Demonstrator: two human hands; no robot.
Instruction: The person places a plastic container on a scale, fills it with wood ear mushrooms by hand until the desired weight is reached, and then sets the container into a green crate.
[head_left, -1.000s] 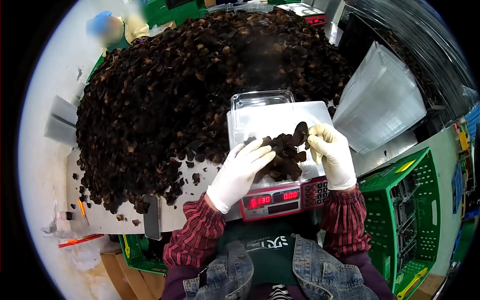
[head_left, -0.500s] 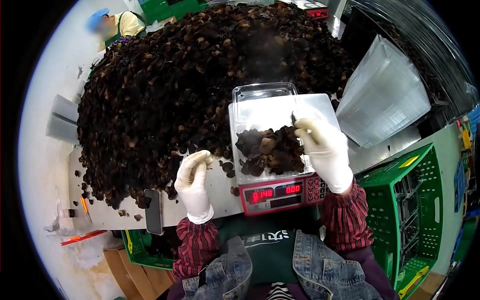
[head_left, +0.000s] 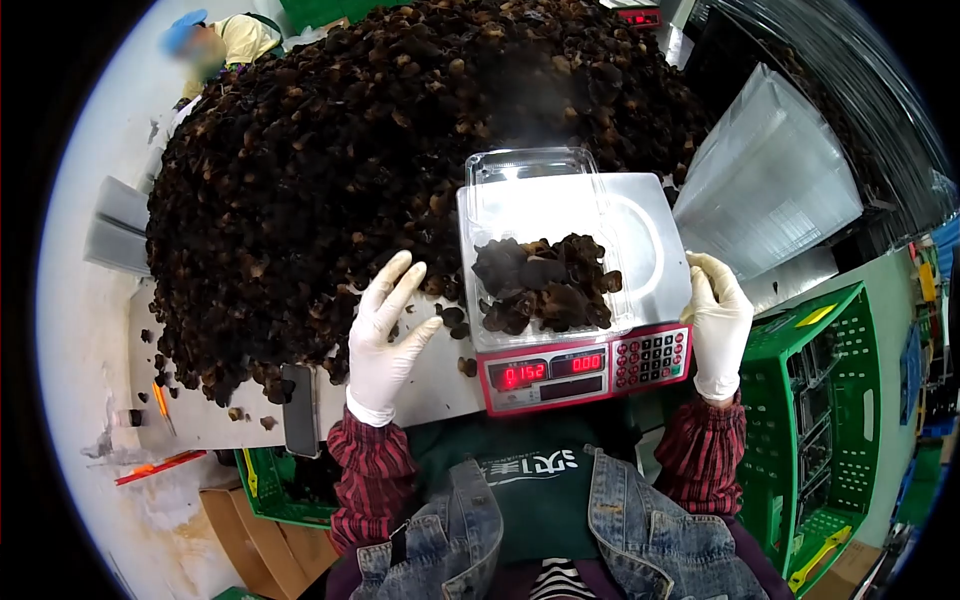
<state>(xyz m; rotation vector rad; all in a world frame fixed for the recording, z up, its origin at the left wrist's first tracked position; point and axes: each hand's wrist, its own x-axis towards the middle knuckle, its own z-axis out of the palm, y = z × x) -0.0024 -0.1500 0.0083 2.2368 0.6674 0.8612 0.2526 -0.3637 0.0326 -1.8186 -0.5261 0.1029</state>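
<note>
My gloved left hand [head_left: 385, 345] is open, fingers and thumb spread, over the table between the dark heap and the scale, with nothing in it. My gloved right hand [head_left: 716, 325] is at the right edge of the red-framed digital scale [head_left: 652, 357], its fingers loosely bent and apart, holding nothing visible. On the scale's pan lies an open clear plastic clamshell box [head_left: 530, 165], lid folded back. A portion of dark wood ear mushrooms [head_left: 548, 288] fills its near half. The red display [head_left: 524, 374] reads 0.152.
A large heap of wood ear mushrooms [head_left: 330, 170] covers the table behind. Stacked clear boxes [head_left: 768, 175] stand right of the scale, above a green crate [head_left: 865, 400]. A phone [head_left: 300, 410] lies at the table's front edge. Another person [head_left: 245, 40] is at back left.
My right hand has moved from over the mushrooms to the scale's right edge. My left hand has gone from pinched to spread. The display rose from 0.140 to 0.152.
</note>
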